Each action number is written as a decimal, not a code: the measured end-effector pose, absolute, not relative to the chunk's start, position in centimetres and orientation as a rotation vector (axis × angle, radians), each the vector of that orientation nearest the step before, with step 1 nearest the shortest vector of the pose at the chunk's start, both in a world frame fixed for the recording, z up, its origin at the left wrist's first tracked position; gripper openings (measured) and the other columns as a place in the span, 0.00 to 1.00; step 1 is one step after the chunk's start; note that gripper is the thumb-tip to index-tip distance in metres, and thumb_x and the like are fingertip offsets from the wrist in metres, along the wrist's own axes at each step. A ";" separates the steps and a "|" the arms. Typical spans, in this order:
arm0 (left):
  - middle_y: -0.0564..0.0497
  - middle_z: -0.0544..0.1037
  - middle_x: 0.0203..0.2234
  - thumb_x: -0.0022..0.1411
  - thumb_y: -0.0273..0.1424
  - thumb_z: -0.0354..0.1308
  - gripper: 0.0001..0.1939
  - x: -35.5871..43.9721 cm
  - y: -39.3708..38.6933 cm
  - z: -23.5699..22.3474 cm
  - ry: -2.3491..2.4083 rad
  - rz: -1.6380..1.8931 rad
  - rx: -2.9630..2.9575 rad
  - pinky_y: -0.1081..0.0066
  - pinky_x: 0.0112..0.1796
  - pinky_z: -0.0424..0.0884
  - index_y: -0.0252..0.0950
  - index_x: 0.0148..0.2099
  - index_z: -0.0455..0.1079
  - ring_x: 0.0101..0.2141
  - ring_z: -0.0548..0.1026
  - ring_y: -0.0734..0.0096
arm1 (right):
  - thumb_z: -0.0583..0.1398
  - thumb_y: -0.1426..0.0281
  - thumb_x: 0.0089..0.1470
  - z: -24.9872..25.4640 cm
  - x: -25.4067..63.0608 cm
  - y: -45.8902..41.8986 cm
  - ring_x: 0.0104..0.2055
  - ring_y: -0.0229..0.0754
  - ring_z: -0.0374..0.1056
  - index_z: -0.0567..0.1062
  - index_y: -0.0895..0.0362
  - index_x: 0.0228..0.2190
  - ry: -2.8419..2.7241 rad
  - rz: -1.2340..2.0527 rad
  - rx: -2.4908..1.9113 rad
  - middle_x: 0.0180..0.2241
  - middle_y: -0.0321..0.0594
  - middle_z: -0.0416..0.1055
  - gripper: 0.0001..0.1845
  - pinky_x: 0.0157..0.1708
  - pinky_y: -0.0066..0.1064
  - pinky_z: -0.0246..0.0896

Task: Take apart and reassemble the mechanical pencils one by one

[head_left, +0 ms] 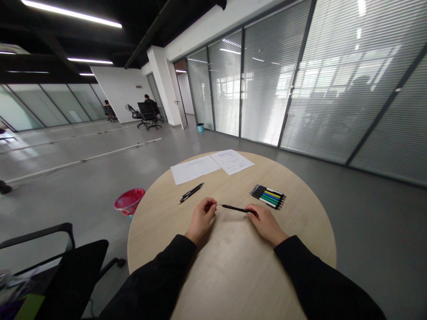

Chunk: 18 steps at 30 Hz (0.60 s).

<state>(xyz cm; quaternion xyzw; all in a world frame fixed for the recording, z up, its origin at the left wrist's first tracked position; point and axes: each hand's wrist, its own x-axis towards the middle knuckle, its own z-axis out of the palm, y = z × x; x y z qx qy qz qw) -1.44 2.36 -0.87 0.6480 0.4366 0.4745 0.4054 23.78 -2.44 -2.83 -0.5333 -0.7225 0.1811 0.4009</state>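
A slim black pen [234, 208] is held above the round table, its right end between the pinched fingers of my right hand [265, 221]. The pen lies nearly level, with its other end pointing at my left hand [202, 218]. The fingertips of that hand are closed together right by a thin, pale bit at the pen's left end. Whatever they pinch is too small to make out. Two dark pens [191, 193] lie side by side beyond my left hand. Past my right hand, a row of several pens [267, 197] in black, white, yellow, blue and green lies close together.
Two printed sheets [196, 169] lie at the far side of the wooden table [230, 275]. A red-lined bin [129, 200] stands on the floor to the left, near a black chair [73, 271]. Farther back, a person sits by office chairs [149, 113].
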 end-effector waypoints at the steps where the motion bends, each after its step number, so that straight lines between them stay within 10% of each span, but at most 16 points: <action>1: 0.52 0.74 0.27 0.59 0.36 0.60 0.09 -1.5 2.3 -0.9 1.108 1.193 1.646 0.73 0.31 0.67 0.35 0.39 0.71 0.29 0.72 0.70 | 0.56 0.74 0.57 -2.8 23.8 -2.4 0.40 0.46 0.71 0.77 0.55 0.37 -1.829 0.460 -1.346 0.37 0.42 0.77 0.10 0.43 0.36 0.63; 18: 0.51 0.75 0.28 0.60 0.34 0.58 0.07 -1.8 2.1 -0.8 1.138 1.164 1.787 0.72 0.30 0.66 0.36 0.38 0.72 0.27 0.70 0.71 | 0.56 0.74 0.57 -2.7 23.8 -2.5 0.41 0.47 0.71 0.77 0.55 0.37 -1.845 0.442 -1.355 0.37 0.42 0.77 0.09 0.44 0.37 0.63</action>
